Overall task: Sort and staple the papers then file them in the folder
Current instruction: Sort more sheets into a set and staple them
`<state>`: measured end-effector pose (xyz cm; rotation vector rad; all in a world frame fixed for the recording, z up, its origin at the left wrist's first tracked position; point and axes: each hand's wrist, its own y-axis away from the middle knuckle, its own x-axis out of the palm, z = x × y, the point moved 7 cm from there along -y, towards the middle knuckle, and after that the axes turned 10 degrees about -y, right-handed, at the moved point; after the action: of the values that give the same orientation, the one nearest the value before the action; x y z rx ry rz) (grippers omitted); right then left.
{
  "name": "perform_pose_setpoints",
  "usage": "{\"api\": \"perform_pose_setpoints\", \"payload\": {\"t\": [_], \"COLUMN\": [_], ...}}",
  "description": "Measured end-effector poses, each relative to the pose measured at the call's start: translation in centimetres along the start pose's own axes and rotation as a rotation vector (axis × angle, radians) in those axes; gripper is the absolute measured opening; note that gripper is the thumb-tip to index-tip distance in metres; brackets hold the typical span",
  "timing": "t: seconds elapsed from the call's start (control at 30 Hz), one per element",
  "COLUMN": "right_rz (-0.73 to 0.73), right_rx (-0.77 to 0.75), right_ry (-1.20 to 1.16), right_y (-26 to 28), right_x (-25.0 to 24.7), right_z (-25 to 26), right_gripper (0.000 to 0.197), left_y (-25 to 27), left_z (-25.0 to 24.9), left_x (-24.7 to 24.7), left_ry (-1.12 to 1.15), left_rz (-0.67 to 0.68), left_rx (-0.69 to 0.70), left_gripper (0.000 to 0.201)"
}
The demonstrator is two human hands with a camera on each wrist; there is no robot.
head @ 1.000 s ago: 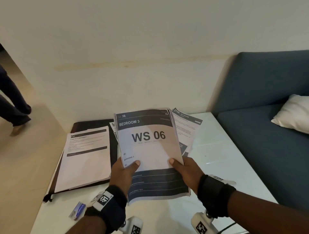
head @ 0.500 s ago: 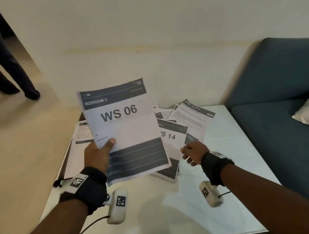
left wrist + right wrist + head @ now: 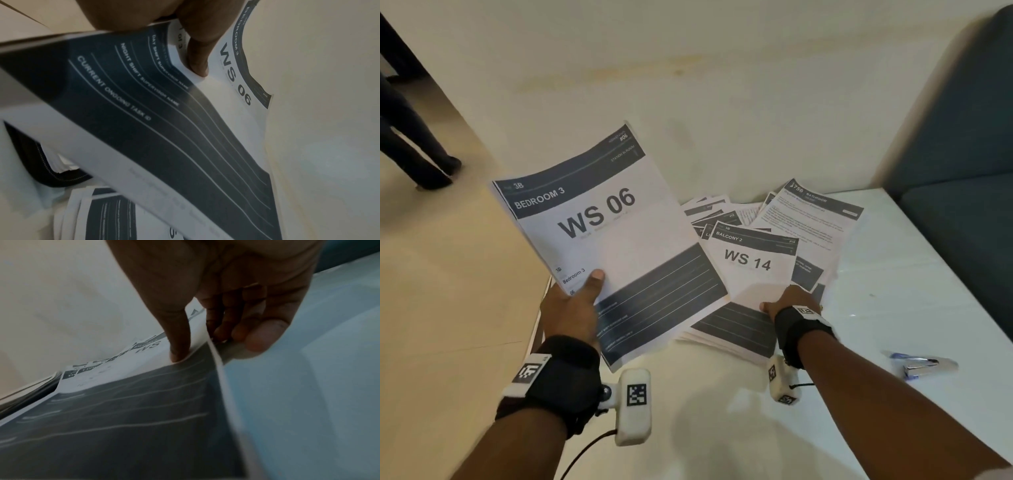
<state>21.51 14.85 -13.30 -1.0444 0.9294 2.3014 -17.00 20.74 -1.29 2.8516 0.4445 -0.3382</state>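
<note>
My left hand (image 3: 582,294) holds the "WS 06 / Bedroom 3" paper set (image 3: 613,233) in the air over the table's left side, thumb (image 3: 197,61) on top and fingers hidden underneath. My right hand (image 3: 787,305) pinches the right edge of the "WS 14 / Balcony 2" sheet (image 3: 750,263), thumb (image 3: 179,345) on top and fingers (image 3: 257,337) curled under the lifted edge. That sheet tops a loose pile of papers (image 3: 811,219) by the wall. A black folder corner (image 3: 51,175) shows below the held set. The stapler (image 3: 924,365) lies at the right.
The white table (image 3: 893,274) stands against a cream wall. A dark blue sofa (image 3: 962,154) adjoins its right side. A person's legs (image 3: 410,137) stand on the floor at the upper left. The table's left edge drops to beige floor.
My right hand let go of the WS 06 set and moved onto the WS 14 sheet, now pinching its edge. My left hand carried the WS 06 set leftward and up.
</note>
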Motion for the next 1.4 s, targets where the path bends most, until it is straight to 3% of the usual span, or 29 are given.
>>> {"api": "perform_pose_setpoints", "payload": {"t": [0.1,0.3,0.43,0.7,0.87,1.0,1.13,1.23,1.4], "right_rz": [0.012,-0.049,-0.06,-0.1,-0.164,-0.085,0.187,0.305,0.357], "right_rx": [-0.019,-0.012,-0.086,-0.18,-0.307,-0.479,-0.419,-0.431,-0.465], "right_ry": [-0.051,-0.133,-0.134,-0.177,-0.224,-0.545,-0.959,-0.99,-0.936], "right_y": [-0.2,0.2,1.1,3.6,6.4,11.1,15.7,16.9,17.2], "right_x": [-0.5,-3.1,-6.1,-13.3,-20.3,-24.1,-22.9,-21.1,-19.3], "right_z": [-0.3,-0.7,0.3,0.7,0.9,1.2,0.6,1.0,1.8], "right_gripper": [0.042,0.032,0.039,0.033,0.028,0.027,0.027,0.028,0.031], "left_y": [0.0,0.9,2.6,6.9,10.1,12.5,14.2,15.0,14.9], "left_z": [0.0,-1.1,-2.9,-6.3,-7.9,-8.3,-8.1,-7.7,-6.6], "left_x": [-0.4,-0.5,-0.5,-2.1,-1.5,0.2,2.4,4.2,6.5], "left_ry": [-0.03,-0.028,0.034,0.007,-0.01,-0.03,-0.009,-0.006,-0.058], "left_rz": [-0.013,-0.031,-0.036,-0.035,0.081,0.216,0.376,0.444,0.526], "left_rx": [0.007,0.016,0.033,0.134,0.159,0.162,0.11,0.086,0.052], "left_gripper": [0.043,0.051,0.037,0.035,0.028,0.027,0.017,0.013,0.013]}}
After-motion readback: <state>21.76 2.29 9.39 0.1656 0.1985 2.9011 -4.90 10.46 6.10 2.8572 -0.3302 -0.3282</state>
